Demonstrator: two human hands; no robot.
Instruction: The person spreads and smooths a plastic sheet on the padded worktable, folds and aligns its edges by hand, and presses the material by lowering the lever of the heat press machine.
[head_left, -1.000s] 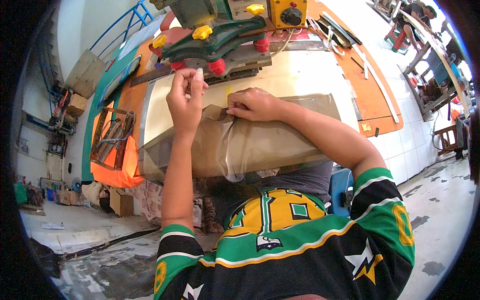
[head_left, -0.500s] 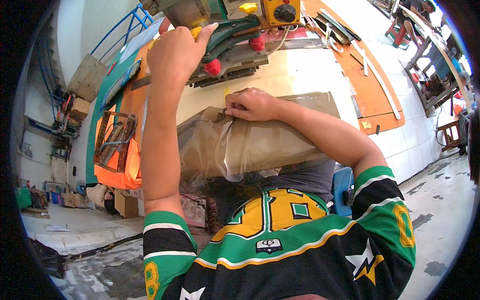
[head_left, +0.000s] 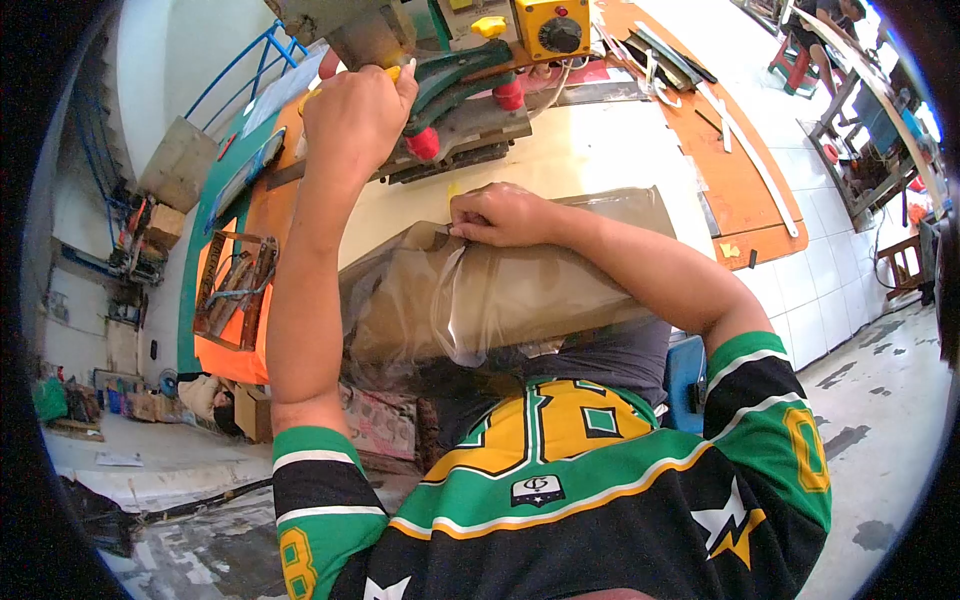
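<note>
My left hand (head_left: 358,118) is raised over the left end of the green machine arm (head_left: 450,85), closed around something I cannot make out; a bit of yellow shows at its thumb. My right hand (head_left: 503,213) is closed on the upper edge of a clear, brownish plastic sheet (head_left: 540,285). The sheet lies creased over the front of the pale work surface (head_left: 590,150) and hangs towards my lap. A small yellow strip (head_left: 453,189) sits just beyond my right fingers. Red knobs (head_left: 423,143) hang below the machine arm.
A yellow control box (head_left: 553,30) with a black dial stands behind the machine. To the left, a rusty metal frame (head_left: 235,290) rests on orange material. White and dark strips (head_left: 745,150) lie on the orange board at right. A person (head_left: 835,25) sits at the far right.
My left hand has gone up and forward from beside the machine's red knob to the machine arm's left end, and its fingers have closed. My right hand has stayed on the sheet.
</note>
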